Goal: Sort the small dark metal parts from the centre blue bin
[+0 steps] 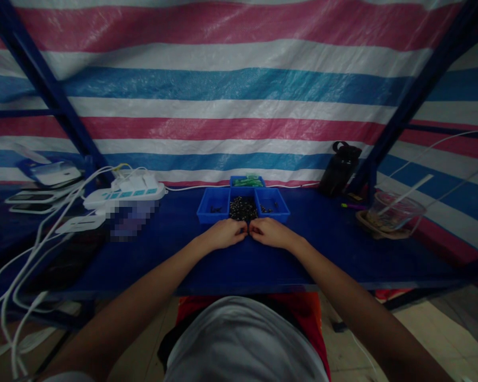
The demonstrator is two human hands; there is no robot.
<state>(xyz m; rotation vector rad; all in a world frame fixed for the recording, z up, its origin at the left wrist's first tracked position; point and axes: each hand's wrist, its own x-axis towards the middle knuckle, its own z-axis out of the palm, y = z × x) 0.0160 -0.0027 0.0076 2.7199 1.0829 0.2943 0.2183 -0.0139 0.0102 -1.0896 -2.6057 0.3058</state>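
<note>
My left hand [228, 233] and my right hand [267, 232] meet almost knuckle to knuckle over the blue table, fingers curled in. Whatever the fingertips pinch, if anything, is too small or hidden to name. Right beyond them lies a pile of small black and silvery parts [242, 208]. A blue bin [213, 216] to its left and another blue bin [278, 216] to its right each hold a few small dark pieces. Behind the pile, a third blue bin [233, 179] contains green items [247, 181], their kind unclear.
At left, a white power strip [123, 197] with several white cables [35, 249] and phones [35, 197] crowds the table [239, 270]. A black bottle [340, 168] stands at back right, near a clear plastic cup [398, 207] and a bright marker [352, 206]. Striped sheeting [239, 85] hangs behind.
</note>
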